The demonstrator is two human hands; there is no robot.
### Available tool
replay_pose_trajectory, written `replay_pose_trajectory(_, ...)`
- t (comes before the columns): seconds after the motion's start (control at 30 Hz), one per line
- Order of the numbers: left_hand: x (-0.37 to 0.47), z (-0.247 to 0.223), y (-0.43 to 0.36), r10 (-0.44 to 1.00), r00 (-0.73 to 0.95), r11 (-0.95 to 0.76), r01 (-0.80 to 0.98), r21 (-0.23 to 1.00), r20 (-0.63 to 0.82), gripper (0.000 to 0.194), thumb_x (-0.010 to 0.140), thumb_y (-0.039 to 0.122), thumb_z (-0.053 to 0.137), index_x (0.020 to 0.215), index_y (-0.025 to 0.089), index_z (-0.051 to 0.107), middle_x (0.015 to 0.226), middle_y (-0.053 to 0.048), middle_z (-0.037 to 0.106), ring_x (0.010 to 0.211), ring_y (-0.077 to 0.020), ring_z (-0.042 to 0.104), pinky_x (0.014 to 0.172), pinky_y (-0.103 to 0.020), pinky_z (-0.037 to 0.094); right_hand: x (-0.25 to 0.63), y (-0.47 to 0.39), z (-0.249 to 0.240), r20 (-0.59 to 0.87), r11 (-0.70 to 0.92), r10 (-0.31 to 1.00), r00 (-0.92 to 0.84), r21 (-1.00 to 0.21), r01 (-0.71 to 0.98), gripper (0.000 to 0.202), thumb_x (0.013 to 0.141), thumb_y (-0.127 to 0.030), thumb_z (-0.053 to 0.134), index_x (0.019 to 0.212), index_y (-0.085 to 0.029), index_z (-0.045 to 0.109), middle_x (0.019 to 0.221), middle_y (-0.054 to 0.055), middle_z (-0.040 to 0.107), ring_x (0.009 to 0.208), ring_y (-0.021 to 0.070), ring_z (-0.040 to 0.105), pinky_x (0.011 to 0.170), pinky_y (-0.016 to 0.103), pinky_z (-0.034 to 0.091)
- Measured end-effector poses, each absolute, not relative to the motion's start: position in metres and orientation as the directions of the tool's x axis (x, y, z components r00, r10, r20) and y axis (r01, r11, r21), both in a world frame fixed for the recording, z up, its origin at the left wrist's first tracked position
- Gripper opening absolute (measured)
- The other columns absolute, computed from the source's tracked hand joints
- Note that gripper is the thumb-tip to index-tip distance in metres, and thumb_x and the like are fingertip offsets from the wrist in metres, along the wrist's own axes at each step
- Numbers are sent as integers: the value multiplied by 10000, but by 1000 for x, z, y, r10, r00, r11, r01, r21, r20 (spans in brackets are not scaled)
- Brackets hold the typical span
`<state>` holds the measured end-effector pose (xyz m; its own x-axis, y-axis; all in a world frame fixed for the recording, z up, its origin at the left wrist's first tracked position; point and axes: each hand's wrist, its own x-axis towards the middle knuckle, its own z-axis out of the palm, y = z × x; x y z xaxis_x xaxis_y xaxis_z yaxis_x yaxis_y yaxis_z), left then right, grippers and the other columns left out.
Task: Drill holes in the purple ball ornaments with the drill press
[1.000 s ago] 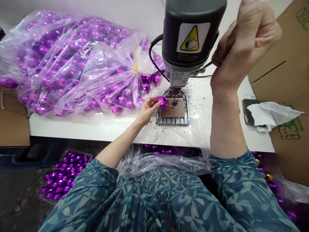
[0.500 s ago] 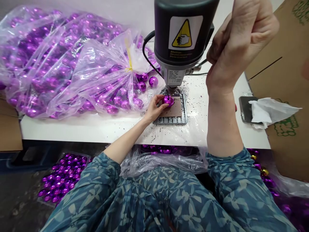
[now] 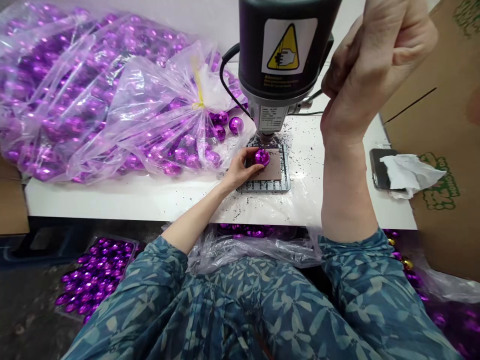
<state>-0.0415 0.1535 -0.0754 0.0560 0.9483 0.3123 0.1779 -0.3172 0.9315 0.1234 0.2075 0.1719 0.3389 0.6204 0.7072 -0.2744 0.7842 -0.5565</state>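
Observation:
Thumb and fingers of my left hand (image 3: pixel 240 167) pinch a shiny purple faceted ball (image 3: pixel 262 157) from its left side. The ball rests on a brown board (image 3: pixel 273 172) over the slotted metal base plate (image 3: pixel 287 186). Just above the ball is the lower end of a black drill press (image 3: pixel 277 85) with a hand-warning sticker. My right hand (image 3: pixel 378 65) is closed, raised beside the machine's head. A metal lever (image 3: pixel 307 102) runs from the machine into this fist; its far end is hidden by the fingers.
A clear bag of purple balls (image 3: pixel 75 100), tied with yellow string, fills the table's left. Loose balls (image 3: pixel 236 125) lie near its neck. Dark shavings litter the white table (image 3: pixel 112 200). At right are a phone (image 3: pixel 379 170), crumpled paper (image 3: pixel 408 172) and a cardboard box (image 3: pixel 442 225).
The paper on the phone has folded back, its right tip drawn in to the left. My left hand still holds the ball in about the same place. My right fist has barely moved.

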Motion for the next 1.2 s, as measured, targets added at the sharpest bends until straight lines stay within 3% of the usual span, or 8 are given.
replay_pose_trajectory(0.3, -33, -68, 146, 933, 102, -359, 198, 912, 345, 625, 865, 483, 894, 1353, 221, 605, 1349, -141, 746, 1270, -307, 736, 1141, -508, 596, 125, 205, 168, 700, 753, 646, 306, -515, -410, 521, 570, -645, 709, 583, -149, 548, 414, -104, 305, 350, -29, 288, 405, 142, 188)
replay_pose_trajectory(0.53, -31, -70, 145, 928, 108, -371, 164, 914, 357, 625, 881, 512, 880, 1359, 224, 598, 1381, -148, 735, 1307, -322, 727, 1154, -529, 588, 129, 197, 154, 783, 839, 528, 329, -422, -343, 458, 800, -464, 750, 542, -125, 583, 440, -71, 347, 380, -38, 327, 428, 147, 160)
replay_pose_trajectory(0.6, -31, -72, 145, 928, 102, -370, 150, 917, 358, 635, 878, 526, 881, 1360, 224, 599, 1382, -148, 734, 1308, -321, 726, 1161, -526, 582, 131, 194, 147, 809, 864, 483, 335, -380, -330, 366, 847, -444, 722, 618, -160, 716, 453, -63, 317, 397, -49, 322, 438, 137, 163)
replay_pose_trajectory(0.7, -30, -74, 145, 929, 91, -368, 149, 918, 358, 657, 875, 559, 879, 1365, 223, 599, 1380, -148, 732, 1302, -318, 727, 1160, -519, 581, 133, 186, 136, 834, 886, 442, 329, -349, -305, 200, 906, -420, 694, 919, -284, 839, 489, -68, 274, 428, -50, 309, 464, 134, 191)
replay_pose_trajectory(0.77, -30, -74, 145, 929, 92, -368, 154, 917, 357, 673, 876, 588, 872, 1371, 223, 597, 1387, -149, 726, 1309, -317, 721, 1159, -510, 579, 134, 178, 131, 832, 896, 439, 338, -374, -242, 251, 938, -415, 676, 821, -228, 794, 502, -66, 285, 445, -44, 330, 498, 159, 226)
replay_pose_trajectory(0.87, -29, -75, 145, 932, 90, -361, 151, 920, 351, 688, 871, 612, 871, 1374, 230, 599, 1392, -147, 722, 1302, -311, 720, 1149, -496, 581, 133, 169, 124, 810, 885, 465, 357, -440, -154, 575, 971, -440, 638, 533, -122, 443, 507, -44, 226, 453, -34, 325, 534, 204, 220)
replay_pose_trajectory(1.07, -29, -77, 145, 932, 90, -359, 115, 926, 350, 682, 864, 586, 887, 1375, 238, 598, 1393, -138, 721, 1300, -308, 720, 1149, -504, 583, 132, 177, 104, 848, 929, 360, 388, -366, -61, 742, 968, -603, 633, 578, -193, 153, 506, -45, 10, 400, 21, 132, 455, 299, 134)
replay_pose_trajectory(1.2, -29, -77, 144, 937, 84, -348, 127, 929, 340, 690, 861, 602, 886, 1378, 246, 599, 1393, -131, 718, 1290, -303, 721, 1139, -497, 587, 137, 189, 82, 865, 930, 311, 395, -362, 62, 777, 991, -620, 579, 573, -193, 81, 450, -33, 58, 390, 41, 128, 443, 332, 134)
